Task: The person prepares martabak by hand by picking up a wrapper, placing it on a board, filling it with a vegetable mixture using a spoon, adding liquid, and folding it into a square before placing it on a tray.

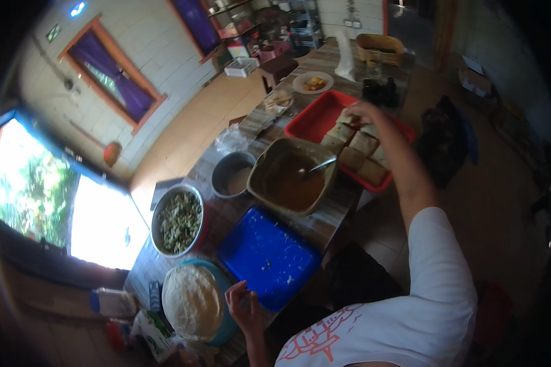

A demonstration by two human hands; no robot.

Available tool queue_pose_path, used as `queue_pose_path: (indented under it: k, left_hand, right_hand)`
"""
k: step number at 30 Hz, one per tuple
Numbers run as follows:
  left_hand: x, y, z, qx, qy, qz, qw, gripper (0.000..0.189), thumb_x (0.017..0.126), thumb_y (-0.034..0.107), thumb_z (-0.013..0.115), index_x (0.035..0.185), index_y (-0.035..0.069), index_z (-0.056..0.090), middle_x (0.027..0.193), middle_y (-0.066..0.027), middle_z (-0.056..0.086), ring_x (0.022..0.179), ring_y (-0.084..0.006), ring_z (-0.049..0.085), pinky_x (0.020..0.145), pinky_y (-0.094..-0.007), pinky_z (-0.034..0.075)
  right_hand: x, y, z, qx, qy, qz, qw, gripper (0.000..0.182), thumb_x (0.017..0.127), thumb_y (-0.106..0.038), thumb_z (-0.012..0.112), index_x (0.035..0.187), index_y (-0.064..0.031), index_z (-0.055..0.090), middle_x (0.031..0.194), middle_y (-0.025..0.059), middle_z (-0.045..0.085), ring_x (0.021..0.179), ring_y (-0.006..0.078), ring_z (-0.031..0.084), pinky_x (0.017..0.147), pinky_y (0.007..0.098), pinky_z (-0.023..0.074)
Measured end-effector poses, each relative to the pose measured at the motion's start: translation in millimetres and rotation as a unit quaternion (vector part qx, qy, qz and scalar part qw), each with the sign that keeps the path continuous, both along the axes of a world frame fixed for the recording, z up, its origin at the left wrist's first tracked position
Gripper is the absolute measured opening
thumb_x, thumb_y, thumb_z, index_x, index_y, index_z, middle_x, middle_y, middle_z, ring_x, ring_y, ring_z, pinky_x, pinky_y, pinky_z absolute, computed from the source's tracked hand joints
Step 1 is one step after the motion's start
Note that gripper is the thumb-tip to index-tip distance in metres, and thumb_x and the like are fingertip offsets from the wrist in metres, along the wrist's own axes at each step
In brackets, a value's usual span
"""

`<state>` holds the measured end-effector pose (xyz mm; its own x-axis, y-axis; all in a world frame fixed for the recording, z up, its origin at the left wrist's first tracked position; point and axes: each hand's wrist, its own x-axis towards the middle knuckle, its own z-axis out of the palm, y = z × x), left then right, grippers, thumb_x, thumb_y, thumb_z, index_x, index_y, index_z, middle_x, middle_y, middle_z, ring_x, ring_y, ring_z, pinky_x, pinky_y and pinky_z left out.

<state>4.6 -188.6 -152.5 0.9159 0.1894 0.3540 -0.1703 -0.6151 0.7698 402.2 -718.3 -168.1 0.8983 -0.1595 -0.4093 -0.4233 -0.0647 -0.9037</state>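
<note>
My right hand point(363, 113) reaches into the far part of a red plastic tray point(310, 114), its fingers on a pale folded wrap point(343, 116). Several more folded wraps point(364, 143) lie in rows beside it; my forearm hides some. My left hand point(245, 303) is empty, its fingers loosely bent and apart, by the near corner of a blue plastic tray point(261, 247). That tray carries only scattered crumbs and bits of filling. To its left, a stack of thin pale wrapper sheets point(193, 300) rests on a teal container point(225, 305).
A metal bowl of chopped vegetable filling point(180, 222) stands left of the blue tray. Beyond it are a metal pot point(227, 172) and a square basin of orange-brown liquid point(294, 183) with a spoon point(319, 164). A plate of food point(313, 83) and a woven basket point(380, 48) sit farther off.
</note>
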Motion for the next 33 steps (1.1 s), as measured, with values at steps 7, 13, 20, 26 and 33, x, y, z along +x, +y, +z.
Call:
queue_pose_path:
  k: [7,13,20,26,33]
  left_hand:
    - [14.9,4.1,-8.9,-0.051,-0.016,-0.057,0.997,0.029,0.078,0.0,0.071,0.106,0.005,0.068,0.102,-0.012,0.064,0.089,-0.0223,0.063,0.079,-0.0346,0.051]
    - [-37.6,69.0,29.5,0.139,-0.135,0.113,0.974,0.021,0.075,-0.002,0.076,0.093,0.008,0.072,0.083,-0.0069,0.068,0.08,-0.0247,0.066,0.076,-0.0365,0.053]
    - [3.3,205.0,44.2,0.156,-0.051,0.206,0.965,0.023,0.092,0.017,0.065,0.109,0.002,0.068,0.104,-0.0156,0.068,0.098,-0.0312,0.066,0.09,-0.0407,0.05]
    - [52.6,215.2,25.9,0.336,0.022,0.041,0.941,0.04,0.098,0.028,0.052,0.125,-0.001,0.061,0.129,-0.0211,0.062,0.122,-0.0373,0.056,0.108,-0.0442,0.041]
    - [63.2,191.7,45.4,0.405,0.109,0.011,0.908,0.021,0.091,0.013,0.056,0.104,0.003,0.07,0.106,-0.0181,0.069,0.104,-0.033,0.064,0.095,-0.0459,0.047]
  right_hand:
    - [-11.1,-204.2,-16.6,-0.279,-0.088,0.104,0.951,0.008,0.087,-0.017,0.066,0.095,-0.0142,0.063,0.083,-0.0005,0.06,0.068,0.0151,0.062,0.053,0.0338,0.0521]
    - [-51.8,-82.7,-17.8,-0.232,-0.202,0.088,0.947,0.045,0.097,-0.025,0.063,0.138,-0.0087,0.056,0.1,-0.0034,0.064,0.078,0.0022,0.056,0.06,0.0188,0.0435]
    - [-205.1,66.8,34.7,-0.056,-0.309,0.041,0.948,0.034,0.099,-0.014,0.062,0.132,-0.0062,0.061,0.107,-0.002,0.067,0.082,0.0002,0.055,0.068,0.0172,0.0448]
    - [-269.3,155.2,53.9,-0.001,-0.337,0.028,0.941,0.029,0.098,-0.011,0.063,0.126,-0.005,0.063,0.108,-0.0003,0.067,0.081,0.0019,0.057,0.07,0.018,0.0466]
    - [-319.3,250.1,98.7,-0.026,-0.323,0.151,0.934,0.023,0.096,-0.008,0.064,0.119,-0.0052,0.067,0.099,0.0031,0.069,0.081,0.0048,0.06,0.072,0.0193,0.0503]
